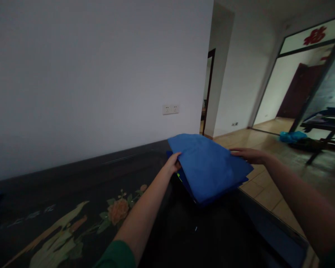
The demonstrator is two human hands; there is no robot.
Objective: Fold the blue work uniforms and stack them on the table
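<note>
Your dark glossy tabletop meets the pale wall along its far side, while its right edge slants toward you with tiled floor beyond. The tabletop lies open on your left, across the painted flower, and in front of you. On the floor well off to the right sits a crumpled light-blue plastic bag, its contents too unclear to tell. The blue sheet is near the table's far right corner, tilted over darker blue layers. Your left hand is closed around its left edge, thumb on top and fingers curled beneath; your right hand touches the right edge with fingers stretched over it, thumb hidden, so you cannot tell whether it grips
</note>
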